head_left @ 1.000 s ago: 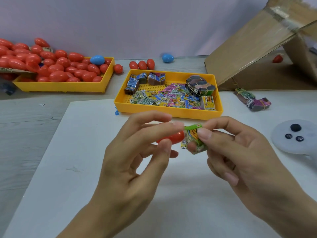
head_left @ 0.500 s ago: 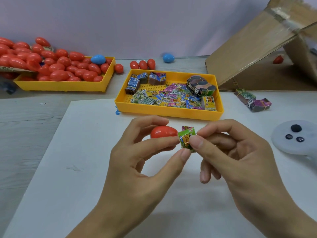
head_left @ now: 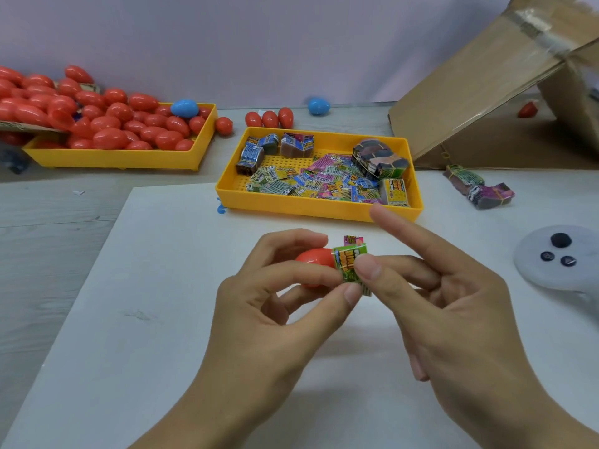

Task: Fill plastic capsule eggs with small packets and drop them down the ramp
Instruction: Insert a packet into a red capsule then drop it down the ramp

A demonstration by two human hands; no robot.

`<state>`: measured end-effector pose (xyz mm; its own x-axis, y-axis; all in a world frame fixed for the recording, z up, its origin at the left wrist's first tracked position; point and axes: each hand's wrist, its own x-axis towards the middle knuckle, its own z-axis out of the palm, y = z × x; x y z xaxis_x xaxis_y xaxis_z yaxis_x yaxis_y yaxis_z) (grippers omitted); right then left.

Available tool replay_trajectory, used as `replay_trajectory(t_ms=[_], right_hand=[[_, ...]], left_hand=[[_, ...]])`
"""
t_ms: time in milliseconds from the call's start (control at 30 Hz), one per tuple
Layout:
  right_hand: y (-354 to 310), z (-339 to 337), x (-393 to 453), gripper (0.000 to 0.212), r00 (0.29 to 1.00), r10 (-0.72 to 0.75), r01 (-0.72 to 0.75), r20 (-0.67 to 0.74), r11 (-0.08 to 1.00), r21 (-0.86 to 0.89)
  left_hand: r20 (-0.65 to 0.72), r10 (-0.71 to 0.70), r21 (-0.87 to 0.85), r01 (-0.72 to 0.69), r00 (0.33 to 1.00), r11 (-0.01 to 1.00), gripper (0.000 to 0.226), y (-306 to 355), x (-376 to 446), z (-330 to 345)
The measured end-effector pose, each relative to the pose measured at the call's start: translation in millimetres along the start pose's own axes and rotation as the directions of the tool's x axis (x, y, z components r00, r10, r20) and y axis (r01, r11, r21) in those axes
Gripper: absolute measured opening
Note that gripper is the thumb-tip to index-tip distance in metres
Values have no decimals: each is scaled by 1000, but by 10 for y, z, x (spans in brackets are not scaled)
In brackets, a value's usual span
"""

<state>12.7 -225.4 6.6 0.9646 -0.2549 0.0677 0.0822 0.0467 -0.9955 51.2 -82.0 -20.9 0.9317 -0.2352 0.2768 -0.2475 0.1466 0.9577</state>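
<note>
My left hand [head_left: 275, 306] grips a red capsule egg half [head_left: 316, 259] between thumb and fingers, its mouth facing right. A folded green packet [head_left: 350, 262] sticks out of that mouth, with a pink packet edge behind it. My right hand [head_left: 431, 296] presses its thumb against the green packet, while its index finger points up and away. The yellow packet tray [head_left: 321, 207] lies just beyond my hands. The cardboard ramp [head_left: 479, 92] rises at the far right.
A second yellow tray [head_left: 123, 157] heaped with red eggs and one blue egg [head_left: 184, 108] sits at far left. Three red eggs [head_left: 269, 118] and a blue egg [head_left: 318, 105] lie behind the packet tray. Bundled packets [head_left: 479, 187] and a white controller [head_left: 560, 257] lie at right.
The packet went from being pinched by my right fingers beside the egg to sitting at the egg's mouth. My right index finger has lifted off and only the thumb stays on it.
</note>
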Motion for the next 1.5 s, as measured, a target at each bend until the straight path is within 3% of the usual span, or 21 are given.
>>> replay_trajectory(t_ms=[400, 467, 900, 1200, 1267, 1400, 1500], right_hand=[[-18, -4, -16, 61, 998, -64, 64, 7, 992, -112], [-11, -8, -14, 55, 996, -84, 83, 1, 990, -114], [-13, -129, 117, 52, 995, 60, -71, 84, 989, 129], [-40, -137, 131, 52, 1000, 18, -20, 15, 990, 140], [-60, -137, 141, 55, 1000, -12, 13, -6, 996, 91], [-75, -134, 134, 58, 999, -36, 37, -36, 999, 36], [-68, -136, 127, 59, 999, -24, 25, -41, 999, 27]], left_hand=[[-24, -105, -115, 101, 994, 988, 8, 18, 13, -8], [-24, -124, -134, 119, 992, 984, 9, 16, 16, -18], [-2, 98, 66, -98, 995, 993, 10, 31, 23, -39], [25, 162, 150, -164, 986, 975, 7, 62, 30, -57], [26, 183, 175, -185, 983, 967, 12, 58, 44, -65], [30, 178, 139, -180, 984, 974, 53, 29, 60, -69], [44, 185, 161, -189, 982, 969, 48, 9, 54, -85]])
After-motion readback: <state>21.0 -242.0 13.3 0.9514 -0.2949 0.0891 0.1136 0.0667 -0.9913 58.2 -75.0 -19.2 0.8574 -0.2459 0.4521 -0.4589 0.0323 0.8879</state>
